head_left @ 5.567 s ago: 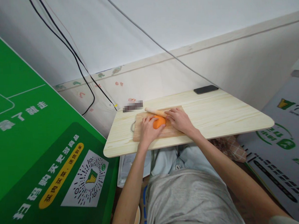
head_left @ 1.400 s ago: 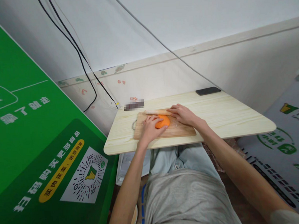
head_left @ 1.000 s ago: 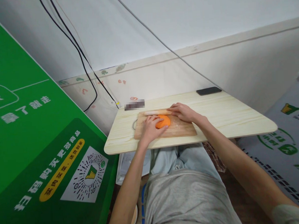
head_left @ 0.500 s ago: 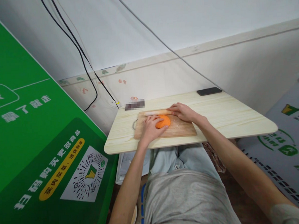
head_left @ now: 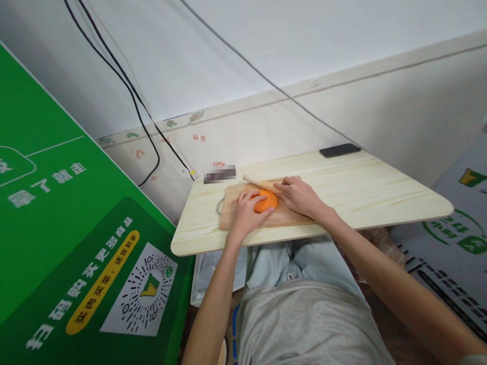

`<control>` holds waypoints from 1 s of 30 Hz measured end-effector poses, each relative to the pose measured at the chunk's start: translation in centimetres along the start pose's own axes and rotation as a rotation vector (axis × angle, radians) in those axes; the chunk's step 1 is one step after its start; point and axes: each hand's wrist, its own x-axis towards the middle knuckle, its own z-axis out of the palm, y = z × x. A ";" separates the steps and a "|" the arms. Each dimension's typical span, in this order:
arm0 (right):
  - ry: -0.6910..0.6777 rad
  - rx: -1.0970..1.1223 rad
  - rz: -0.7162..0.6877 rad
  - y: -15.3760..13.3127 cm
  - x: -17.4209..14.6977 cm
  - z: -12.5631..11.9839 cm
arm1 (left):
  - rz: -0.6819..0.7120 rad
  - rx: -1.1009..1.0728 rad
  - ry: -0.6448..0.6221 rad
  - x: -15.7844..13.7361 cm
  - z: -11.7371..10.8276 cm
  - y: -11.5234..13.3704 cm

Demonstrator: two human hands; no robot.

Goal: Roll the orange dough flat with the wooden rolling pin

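The right hand [head_left: 299, 196], gripping the pin [head_left: 256, 181] at its right end, should press evenly while the left hand [head_left: 247, 210] holds the dough [head_left: 266, 201] steady from the left.

Before you, the table [head_left: 374, 192] bears a cutting board [head_left: 288, 217]; on that lies the dough [head_left: 266, 202], with the rolling pin [head_left: 256, 181] along its far side. A phone [head_left: 340, 151] lies farther back, to your right.
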 end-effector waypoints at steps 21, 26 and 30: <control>-0.059 0.070 0.102 -1.8 -0.7 -0.7 | -0.005 -0.024 -0.028 -0.1 -0.5 0.1; 0.020 0.108 0.103 -1.1 -1.0 0.7 | -0.015 0.006 -0.011 -0.1 -0.4 0.7; 0.062 0.097 0.103 -0.7 -1.0 1.7 | -0.056 0.055 0.046 -0.2 -0.3 1.1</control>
